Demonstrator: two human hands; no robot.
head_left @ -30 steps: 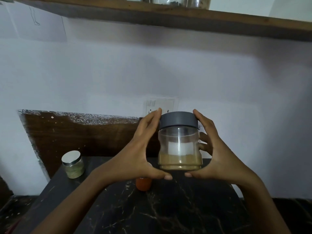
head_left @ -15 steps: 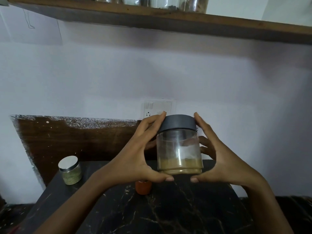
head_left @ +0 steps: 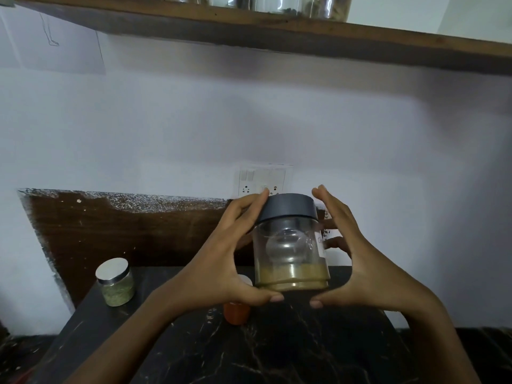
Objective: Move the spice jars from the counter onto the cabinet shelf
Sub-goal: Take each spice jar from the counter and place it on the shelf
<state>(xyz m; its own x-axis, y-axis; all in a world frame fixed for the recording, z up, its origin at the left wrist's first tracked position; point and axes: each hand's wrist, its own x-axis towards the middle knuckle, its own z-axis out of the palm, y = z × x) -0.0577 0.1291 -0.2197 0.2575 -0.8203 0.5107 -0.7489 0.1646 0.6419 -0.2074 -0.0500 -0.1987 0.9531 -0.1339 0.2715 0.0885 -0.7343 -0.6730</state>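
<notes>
A clear jar (head_left: pixel 291 245) with a dark grey lid and a layer of tan powder is held above the dark marble counter (head_left: pixel 249 350). My left hand (head_left: pixel 221 259) grips its left side and my right hand (head_left: pixel 360 261) grips its right side, thumbs under the base. A small jar (head_left: pixel 115 282) with a silver lid and green spice stands at the counter's back left. An orange-red jar (head_left: pixel 237 311) stands on the counter, partly hidden behind my left hand. The wooden shelf (head_left: pixel 277 34) runs across the top of the view.
Several shiny containers (head_left: pixel 277 4) stand on the shelf, cut off by the frame. A white socket plate (head_left: pixel 263 178) sits on the wall behind the jar. A dark wooden board (head_left: pixel 124 231) leans against the wall behind the counter.
Both hands have kept hold of the jar and turned it slightly, so its white label has swung to the right side. The view has tilted, showing more of the shelf.
</notes>
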